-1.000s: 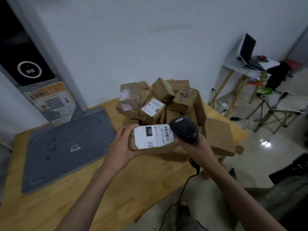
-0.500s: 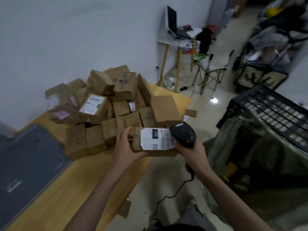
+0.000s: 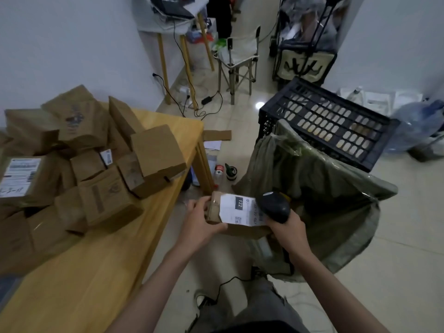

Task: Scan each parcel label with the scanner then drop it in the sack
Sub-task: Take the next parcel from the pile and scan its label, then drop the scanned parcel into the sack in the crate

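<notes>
Head view: the left hand (image 3: 200,224) grips a brown cardboard parcel (image 3: 236,216) by its left end, off the wooden table (image 3: 101,272), at the olive sack's (image 3: 319,200) near rim. Its white label (image 3: 240,210) reads "122". The right hand (image 3: 287,228) is wrapped around a black corded scanner (image 3: 274,206), its head over the label's right edge. Piled boxes (image 3: 91,164) cover the table; a black crate (image 3: 329,121) stands behind the sack.
</notes>
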`<action>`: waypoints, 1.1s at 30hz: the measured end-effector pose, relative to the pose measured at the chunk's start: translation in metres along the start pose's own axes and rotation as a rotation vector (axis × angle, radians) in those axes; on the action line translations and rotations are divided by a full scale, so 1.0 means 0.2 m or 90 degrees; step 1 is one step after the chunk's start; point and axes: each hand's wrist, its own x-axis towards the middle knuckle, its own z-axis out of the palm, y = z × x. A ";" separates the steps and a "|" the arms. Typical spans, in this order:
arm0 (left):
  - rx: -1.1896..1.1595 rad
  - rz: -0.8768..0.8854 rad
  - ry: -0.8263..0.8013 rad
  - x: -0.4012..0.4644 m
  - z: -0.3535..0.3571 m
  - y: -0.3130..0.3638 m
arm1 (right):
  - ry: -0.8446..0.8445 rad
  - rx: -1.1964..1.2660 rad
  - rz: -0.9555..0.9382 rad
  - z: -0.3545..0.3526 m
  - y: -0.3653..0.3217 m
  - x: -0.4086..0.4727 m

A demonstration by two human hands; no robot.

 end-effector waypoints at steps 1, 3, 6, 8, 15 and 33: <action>0.001 -0.010 -0.019 0.01 0.06 0.02 | -0.005 -0.015 0.016 -0.05 0.03 0.03; 0.006 -0.023 -0.056 0.04 0.19 0.06 | -0.024 -0.062 0.039 -0.14 0.08 0.10; 0.004 -0.059 -0.104 0.07 0.37 0.11 | -0.052 -0.143 0.071 -0.28 0.15 0.24; 0.000 -0.100 -0.121 0.10 0.49 0.14 | -0.059 -0.184 0.087 -0.35 0.16 0.34; -0.174 -0.248 -0.281 0.17 0.77 0.18 | -0.149 -0.208 -0.003 -0.49 -0.01 0.71; -0.131 -0.182 -0.038 0.01 0.21 0.09 | -0.251 -0.288 -0.108 -0.07 -0.28 0.44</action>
